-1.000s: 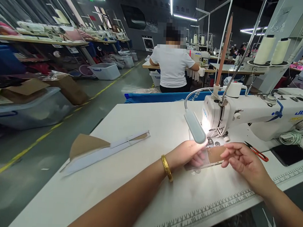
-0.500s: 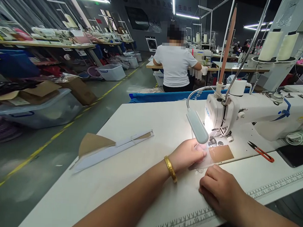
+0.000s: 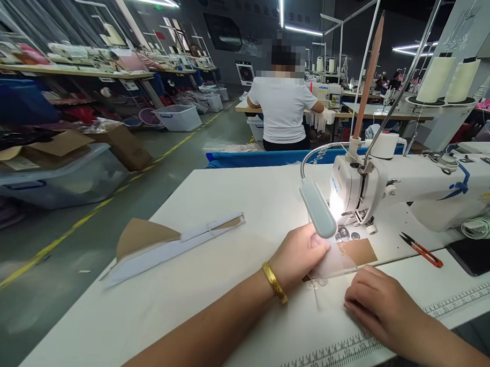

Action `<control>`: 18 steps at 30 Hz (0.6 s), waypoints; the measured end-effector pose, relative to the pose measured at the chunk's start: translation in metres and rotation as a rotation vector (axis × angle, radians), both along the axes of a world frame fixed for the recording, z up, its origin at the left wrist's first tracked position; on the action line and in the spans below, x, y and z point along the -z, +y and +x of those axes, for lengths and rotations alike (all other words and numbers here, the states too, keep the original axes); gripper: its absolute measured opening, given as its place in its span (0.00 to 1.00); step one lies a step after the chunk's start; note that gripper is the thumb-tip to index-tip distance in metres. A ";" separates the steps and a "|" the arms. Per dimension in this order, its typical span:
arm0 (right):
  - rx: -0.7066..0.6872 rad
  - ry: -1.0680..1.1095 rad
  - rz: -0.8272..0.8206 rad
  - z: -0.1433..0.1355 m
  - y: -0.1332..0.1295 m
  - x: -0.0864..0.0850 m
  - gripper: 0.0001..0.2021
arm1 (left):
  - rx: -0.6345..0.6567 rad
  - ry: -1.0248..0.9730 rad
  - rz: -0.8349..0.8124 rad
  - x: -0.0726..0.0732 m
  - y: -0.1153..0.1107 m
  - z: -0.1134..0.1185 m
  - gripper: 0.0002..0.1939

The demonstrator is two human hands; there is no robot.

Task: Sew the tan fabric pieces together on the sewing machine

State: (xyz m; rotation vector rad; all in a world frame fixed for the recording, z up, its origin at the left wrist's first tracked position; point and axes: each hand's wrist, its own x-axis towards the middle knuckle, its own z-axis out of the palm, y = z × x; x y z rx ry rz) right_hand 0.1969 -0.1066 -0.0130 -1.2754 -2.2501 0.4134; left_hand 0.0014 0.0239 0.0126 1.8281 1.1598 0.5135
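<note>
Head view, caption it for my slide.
Left hand touches sheer whitish material at a white, long-armed sewing machine; curled right hand nearby.

There are two grips, one left grip (image 3: 299, 255) and one right grip (image 3: 379, 306); one gold bangle (image 3: 274, 283) behind the left grip; just beyond both, one sewing machine (image 3: 393, 180) and one lamp (image 3: 318, 210); rightward of the right grip, one pair of snips (image 3: 427, 255) and one phone (image 3: 473, 255)

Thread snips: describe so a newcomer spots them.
Find the nearest white sewing machine, at right. On its near side, just left of the flat black slab, lie the thread snips. Orange-red handle and dark pointed blades set them apart.
</note>
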 end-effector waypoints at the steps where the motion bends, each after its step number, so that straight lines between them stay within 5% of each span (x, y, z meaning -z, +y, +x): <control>1: -0.022 -0.017 -0.003 0.006 0.002 -0.001 0.09 | 0.002 0.028 0.041 0.001 0.000 0.001 0.05; 6: -0.092 -0.040 -0.030 0.025 0.014 -0.001 0.09 | 0.063 0.157 0.180 0.006 0.003 0.002 0.06; 13: -0.057 0.182 -0.233 0.018 0.018 -0.004 0.07 | 0.083 0.079 0.036 0.001 0.009 -0.005 0.10; 18: -0.008 0.242 -0.340 0.028 0.016 -0.003 0.06 | 0.327 0.085 0.069 -0.013 0.014 -0.015 0.18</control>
